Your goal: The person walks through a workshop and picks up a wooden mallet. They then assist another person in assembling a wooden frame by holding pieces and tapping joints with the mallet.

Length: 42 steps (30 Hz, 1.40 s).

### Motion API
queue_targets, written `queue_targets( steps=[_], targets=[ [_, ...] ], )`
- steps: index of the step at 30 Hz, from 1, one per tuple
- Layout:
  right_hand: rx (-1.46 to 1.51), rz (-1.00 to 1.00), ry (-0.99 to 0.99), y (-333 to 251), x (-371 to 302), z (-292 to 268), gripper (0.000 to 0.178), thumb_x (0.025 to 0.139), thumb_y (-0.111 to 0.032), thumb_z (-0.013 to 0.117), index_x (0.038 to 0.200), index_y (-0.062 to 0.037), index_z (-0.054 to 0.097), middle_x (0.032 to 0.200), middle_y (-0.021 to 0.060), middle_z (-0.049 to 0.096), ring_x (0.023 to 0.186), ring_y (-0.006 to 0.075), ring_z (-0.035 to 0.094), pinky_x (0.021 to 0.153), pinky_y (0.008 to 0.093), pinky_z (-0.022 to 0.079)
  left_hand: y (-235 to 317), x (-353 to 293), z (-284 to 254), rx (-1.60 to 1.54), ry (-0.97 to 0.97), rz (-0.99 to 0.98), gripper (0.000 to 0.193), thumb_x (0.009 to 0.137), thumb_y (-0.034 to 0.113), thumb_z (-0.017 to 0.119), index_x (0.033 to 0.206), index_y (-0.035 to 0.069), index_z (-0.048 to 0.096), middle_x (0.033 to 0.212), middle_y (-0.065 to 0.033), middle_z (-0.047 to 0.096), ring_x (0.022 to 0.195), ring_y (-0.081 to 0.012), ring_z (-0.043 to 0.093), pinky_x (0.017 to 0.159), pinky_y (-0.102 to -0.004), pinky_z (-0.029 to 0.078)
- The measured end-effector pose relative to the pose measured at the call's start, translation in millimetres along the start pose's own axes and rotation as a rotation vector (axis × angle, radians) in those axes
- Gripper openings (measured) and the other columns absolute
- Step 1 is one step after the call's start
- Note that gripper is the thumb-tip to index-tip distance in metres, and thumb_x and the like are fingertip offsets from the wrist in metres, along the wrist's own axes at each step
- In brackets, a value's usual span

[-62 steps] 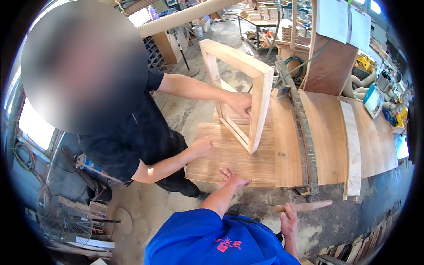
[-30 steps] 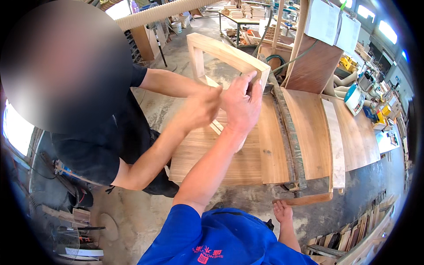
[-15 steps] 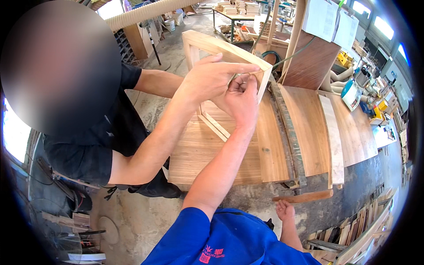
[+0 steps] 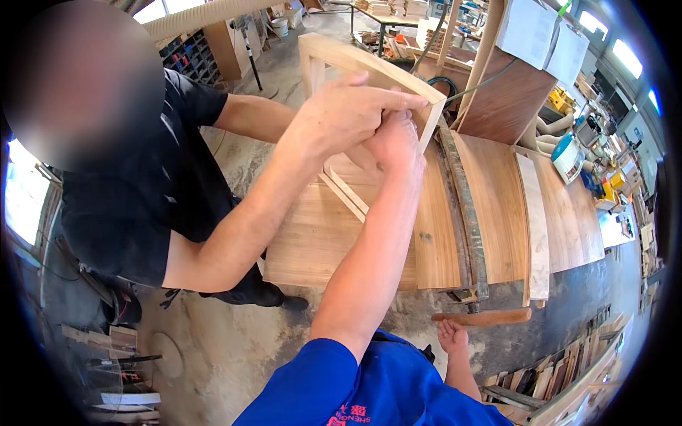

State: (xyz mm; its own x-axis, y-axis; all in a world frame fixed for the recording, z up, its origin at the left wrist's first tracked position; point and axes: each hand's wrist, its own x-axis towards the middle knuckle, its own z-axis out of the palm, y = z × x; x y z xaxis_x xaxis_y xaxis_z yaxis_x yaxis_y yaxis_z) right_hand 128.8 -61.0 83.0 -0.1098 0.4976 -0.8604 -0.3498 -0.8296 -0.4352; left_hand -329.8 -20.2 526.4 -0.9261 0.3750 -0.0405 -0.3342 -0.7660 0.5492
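Observation:
A pale wooden frame (image 4: 369, 64) stands tilted above the wooden panel (image 4: 312, 234). My left hand (image 4: 396, 145) is raised against the frame's right corner. Its fingers are largely covered by a co-worker's hand (image 4: 341, 117), whose index finger points along that corner. The co-worker's other arm reaches behind the frame. Low on the right, my right hand (image 4: 453, 336) has its fingers loosely apart, palm up, just below the left end of a brown wooden stick (image 4: 490, 317). Whether the fingertips touch the stick, I cannot tell.
A worn metal bar (image 4: 463, 213) runs across the panels, with a pale board (image 4: 533, 227) farther right. The co-worker in black (image 4: 192, 142) stands close on the left. Upright wood offcuts (image 4: 554, 376) fill a rack at lower right. A brown board (image 4: 508, 89) carries papers.
My left hand has turned and shifted slightly right, and its curled fingers are now more hidden. The co-worker's pointing hand stays at the corner. The whole view has shifted a little.

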Motion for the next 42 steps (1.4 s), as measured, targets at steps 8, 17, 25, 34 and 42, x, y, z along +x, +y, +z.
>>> queue_targets(
  steps=[8, 17, 25, 34, 42],
  targets=[
    [-0.033, 0.039, -0.038, -7.4, -2.1, -4.1, 0.024, 0.092, -0.019, 0.055, 0.110, -0.0026, 0.060, 0.111, 0.0092, 0.065, 0.099, 0.0256, 0.060, 0.083, 0.0376, 0.050, -2.0, 32.3, -0.8, 0.029, 0.110, 0.045, 0.009, 0.088, 0.006, 0.067, 0.082, 0.003, 0.061, 0.065, -0.0009, 0.056, 0.048, -0.0072, 0.047, 0.041, -0.0219, 0.033],
    [-0.125, 0.093, -0.053, -16.4, -4.6, -6.2, 0.023, 0.098, -0.020, 0.049, 0.114, -0.0062, 0.057, 0.108, 0.0089, 0.069, 0.095, 0.0249, 0.064, 0.076, 0.0383, 0.053, 0.7, 25.2, 4.8, 0.054, 0.154, 0.059, 0.012, 0.085, 0.005, 0.069, 0.083, -0.004, 0.063, 0.064, -0.0050, 0.058, 0.047, -0.0094, 0.049, 0.042, -0.0221, 0.037],
    [-0.168, 0.088, -0.052, -17.8, -7.7, -3.5, 0.021, 0.097, -0.021, 0.052, 0.111, -0.0067, 0.059, 0.107, 0.0083, 0.069, 0.096, 0.0244, 0.064, 0.079, 0.0386, 0.052, -12.8, 22.1, 5.2, 0.128, 0.142, 0.170, 0.014, 0.083, 0.007, 0.067, 0.083, -0.006, 0.064, 0.060, -0.0058, 0.060, 0.048, -0.0094, 0.052, 0.042, -0.0235, 0.039],
    [-0.168, 0.092, -0.076, -17.9, -3.1, -9.2, 0.017, 0.096, -0.020, 0.054, 0.105, -0.0072, 0.061, 0.105, 0.0084, 0.069, 0.095, 0.0250, 0.065, 0.080, 0.0389, 0.052, -15.9, 7.6, 9.9, 0.193, 0.065, 0.158, 0.016, 0.088, 0.011, 0.068, 0.088, -0.005, 0.065, 0.062, -0.0046, 0.060, 0.045, -0.0087, 0.050, 0.039, -0.0228, 0.038],
    [-0.174, 0.107, -0.080, -19.3, -4.0, -9.5, 0.017, 0.094, -0.019, 0.058, 0.106, -0.0070, 0.061, 0.102, 0.0070, 0.069, 0.094, 0.0245, 0.064, 0.079, 0.0385, 0.051, -27.6, -1.1, -0.6, 0.308, -0.026, 0.308, 0.023, 0.089, 0.012, 0.067, 0.099, -0.008, 0.067, 0.064, -0.0020, 0.062, 0.053, -0.0049, 0.053, 0.047, -0.0214, 0.041]
  ],
)
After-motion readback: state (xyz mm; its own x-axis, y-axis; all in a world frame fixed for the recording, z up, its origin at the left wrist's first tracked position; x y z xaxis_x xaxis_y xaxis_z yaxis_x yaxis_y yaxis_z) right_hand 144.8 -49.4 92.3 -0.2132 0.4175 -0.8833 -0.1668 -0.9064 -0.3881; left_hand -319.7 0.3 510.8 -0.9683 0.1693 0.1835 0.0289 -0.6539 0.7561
